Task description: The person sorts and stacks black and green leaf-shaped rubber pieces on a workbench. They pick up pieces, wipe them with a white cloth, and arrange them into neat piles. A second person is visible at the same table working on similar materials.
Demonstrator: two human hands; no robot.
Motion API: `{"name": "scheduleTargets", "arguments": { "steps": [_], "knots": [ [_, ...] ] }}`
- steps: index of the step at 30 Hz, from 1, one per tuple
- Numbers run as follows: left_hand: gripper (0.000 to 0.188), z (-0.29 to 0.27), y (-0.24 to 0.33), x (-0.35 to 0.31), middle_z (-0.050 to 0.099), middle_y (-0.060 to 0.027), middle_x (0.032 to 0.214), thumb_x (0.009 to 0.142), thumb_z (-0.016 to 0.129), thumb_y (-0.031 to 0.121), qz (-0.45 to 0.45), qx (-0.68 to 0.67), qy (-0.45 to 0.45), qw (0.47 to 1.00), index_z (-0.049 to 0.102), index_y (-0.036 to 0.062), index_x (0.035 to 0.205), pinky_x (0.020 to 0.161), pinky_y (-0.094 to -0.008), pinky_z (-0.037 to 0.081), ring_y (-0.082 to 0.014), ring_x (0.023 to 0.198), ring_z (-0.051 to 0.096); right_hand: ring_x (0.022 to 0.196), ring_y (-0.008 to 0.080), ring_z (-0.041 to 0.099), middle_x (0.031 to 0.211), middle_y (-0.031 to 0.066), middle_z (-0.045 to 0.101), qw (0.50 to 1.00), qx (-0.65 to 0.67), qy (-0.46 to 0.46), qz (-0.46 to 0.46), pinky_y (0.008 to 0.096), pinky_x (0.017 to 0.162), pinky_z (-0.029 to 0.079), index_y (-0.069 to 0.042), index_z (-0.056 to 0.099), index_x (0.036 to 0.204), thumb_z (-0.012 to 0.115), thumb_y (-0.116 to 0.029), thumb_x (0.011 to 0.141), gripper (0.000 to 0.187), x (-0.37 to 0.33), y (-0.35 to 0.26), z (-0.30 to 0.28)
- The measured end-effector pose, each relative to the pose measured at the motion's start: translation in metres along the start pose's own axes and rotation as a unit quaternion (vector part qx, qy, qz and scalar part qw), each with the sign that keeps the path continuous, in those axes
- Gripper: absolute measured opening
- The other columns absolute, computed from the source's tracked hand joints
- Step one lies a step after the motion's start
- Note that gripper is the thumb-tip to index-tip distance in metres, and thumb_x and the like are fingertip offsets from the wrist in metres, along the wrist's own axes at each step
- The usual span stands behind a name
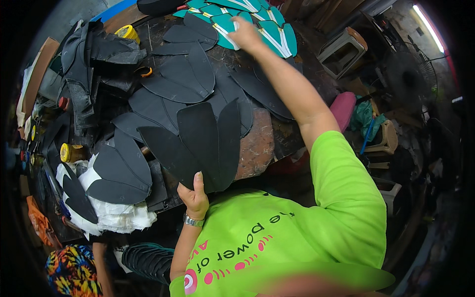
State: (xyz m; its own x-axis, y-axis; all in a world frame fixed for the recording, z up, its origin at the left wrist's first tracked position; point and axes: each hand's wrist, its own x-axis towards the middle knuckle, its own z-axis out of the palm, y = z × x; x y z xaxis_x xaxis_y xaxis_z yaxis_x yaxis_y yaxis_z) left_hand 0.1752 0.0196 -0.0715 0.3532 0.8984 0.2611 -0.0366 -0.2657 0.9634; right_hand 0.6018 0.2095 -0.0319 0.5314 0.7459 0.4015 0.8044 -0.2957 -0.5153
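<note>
My left hand (194, 200), with a metal watch on its wrist, grips the lower edge of a black stitched panel (200, 133). The panel has several petal-shaped lobes fanning upward, and my thumb lies on its face. My right hand (244, 35) reaches across the table to a spread of teal panels (279, 37) with white and yellow strips. Its fingers look apart and touch or hover over one teal panel; contact is hard to make out. More black panels (185, 74) of the same shape lie overlapping between my hands.
A worn reddish-brown block (257, 143) sits at the table's near edge. White cloth (121, 215) with black panels on it lies left, near a yellow jar (72, 153). A person in a colourful garment (74, 272) is at lower left. Plastic stools (342, 52) stand right.
</note>
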Motion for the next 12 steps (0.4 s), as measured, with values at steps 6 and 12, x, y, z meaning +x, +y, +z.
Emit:
{"name": "scheduleTargets", "arguments": {
  "steps": [6, 12],
  "knots": [
    [0.017, 0.006, 0.001, 0.0, 0.071, -0.0147, 0.095, 0.095, 0.06, 0.01, 0.01, 0.018, 0.05, 0.999, 0.066, -0.005, 0.102, 0.077, -0.0346, 0.05, -0.0249, 0.082, 0.067, 0.127, 0.0441, 0.05, 0.137, 0.0233, 0.054, 0.93, -0.192, -0.063, 0.306, 0.0588, 0.103, 0.04, -0.013, 0.032, 0.15, 0.087, -0.044, 0.067, 0.103, 0.017, 0.093, -0.075],
    [0.02, 0.003, 0.002, 0.001, 0.071, -0.0149, 0.099, 0.096, 0.06, 0.012, 0.004, 0.031, 0.025, 0.999, 0.066, -0.0051, 0.106, 0.08, -0.0333, 0.05, -0.0266, 0.086, 0.068, 0.146, 0.0475, 0.019, 0.158, 0.0273, 0.022, 0.91, -0.104, -0.011, 0.4, 0.0643, 0.112, 0.027, -0.018, 0.013, 0.158, 0.087, -0.05, 0.068, 0.12, 0.02, 0.126, -0.068]
  ]
}}
